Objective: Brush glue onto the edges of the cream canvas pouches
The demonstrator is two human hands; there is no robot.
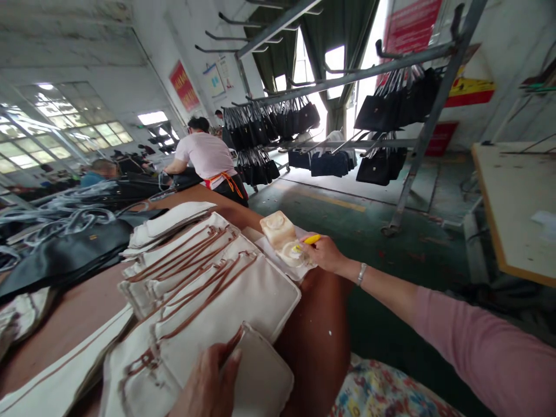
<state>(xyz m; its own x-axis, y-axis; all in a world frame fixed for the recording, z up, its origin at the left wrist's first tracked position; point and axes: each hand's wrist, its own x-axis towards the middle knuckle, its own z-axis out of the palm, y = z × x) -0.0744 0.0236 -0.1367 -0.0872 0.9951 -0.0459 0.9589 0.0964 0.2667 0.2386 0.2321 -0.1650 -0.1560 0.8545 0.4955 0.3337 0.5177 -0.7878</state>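
At the bottom of the head view my left hand (212, 370) is closed, thumb and fingers pinching the edge of a cream bag piece (260, 370) with brown trim. Underneath lie overlapping cream bag pieces (269, 289) with brown cords or strips. My right hand (325, 255), a bracelet at its wrist, is wrapped round a small tool with a yellow handle (311, 239). The tool's tip is hard to make out. It is at a small round pale dish (292, 253), beside a yellowish-white block or open container (277, 227) on the table's right edge.
The brown table (321, 324) stretches away to the left. Black bag pieces (78, 249) with grey cords lie at far left. A co-worker (204, 150) bends over the table beyond. Metal racks (417, 133) with black bags stand behind; another table (516, 214) is on the right.
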